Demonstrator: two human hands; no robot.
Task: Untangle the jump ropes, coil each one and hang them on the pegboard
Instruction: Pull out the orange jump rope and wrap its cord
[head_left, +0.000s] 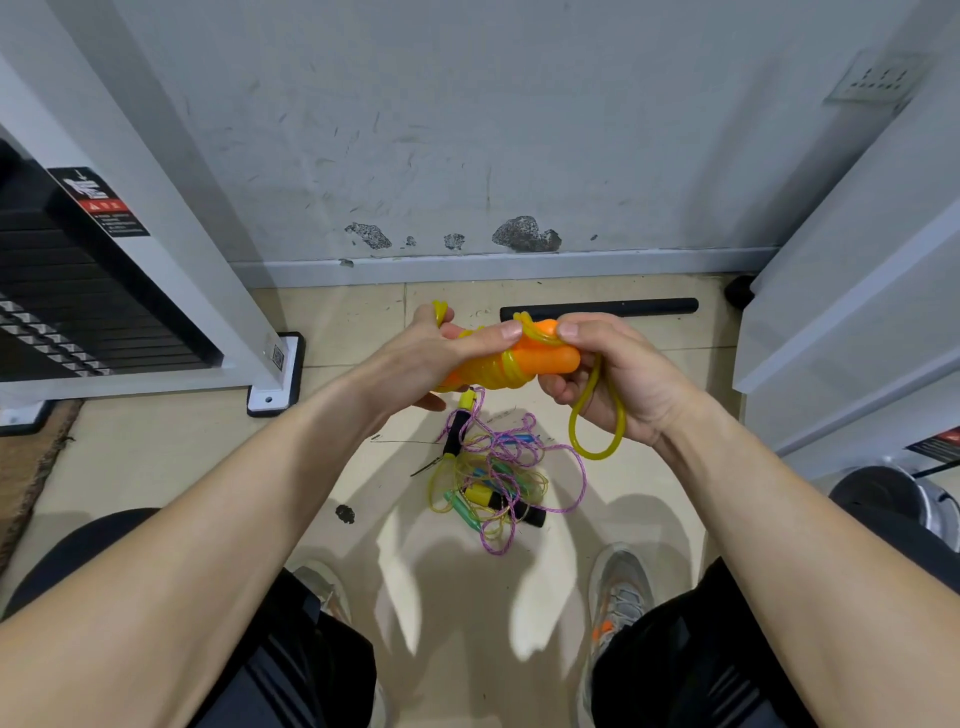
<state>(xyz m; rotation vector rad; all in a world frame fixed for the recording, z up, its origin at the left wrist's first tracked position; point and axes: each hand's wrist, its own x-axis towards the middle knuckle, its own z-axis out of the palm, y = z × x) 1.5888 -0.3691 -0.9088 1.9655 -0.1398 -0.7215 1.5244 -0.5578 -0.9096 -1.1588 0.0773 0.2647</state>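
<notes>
A yellow jump rope (491, 371), wound in turns round its orange handles (553, 359), is held above the tiled floor (156, 457) between both hands. The wound end is clasped by the left grip (441, 353), with the thumb laid along the turns. The handle tips and a strand are pinched by the right grip (613, 374), from which a free loop (597, 447) is hung. Below, a tangle of ropes (498, 478), purple-speckled and thin yellow with black, green and blue handles, is spread on the floor near the shoes (621, 592). A black bar (597, 307) is seen by the wall.
</notes>
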